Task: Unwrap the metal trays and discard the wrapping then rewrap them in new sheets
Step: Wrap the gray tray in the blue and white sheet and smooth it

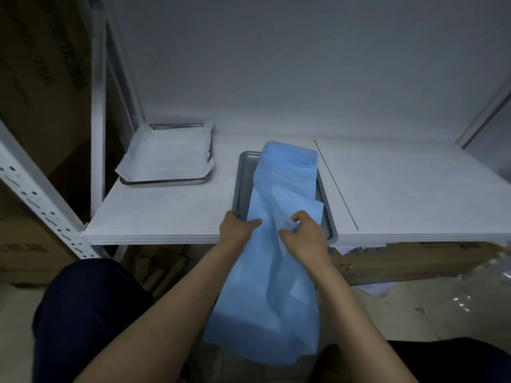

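A metal tray [242,183] lies lengthwise on the white shelf [166,214], its near end at the shelf's front edge. A blue sheet [284,194] is draped along the tray and hangs down over the front edge between my forearms. My left hand [237,226] grips the tray's near left corner, thumb resting on the sheet. My right hand [302,230] pinches a fold of the blue sheet near the tray's front. At the back left sits a stack of metal trays [166,181] with a white wrapped package [166,156] on top.
White shelf uprights [44,200] stand at the left with cardboard boxes [41,78] behind them. Another cardboard box [409,261] sits under the shelf at the right. A seam [336,183] splits the shelf board right of the tray. My dark-clothed knees fill the lower corners.
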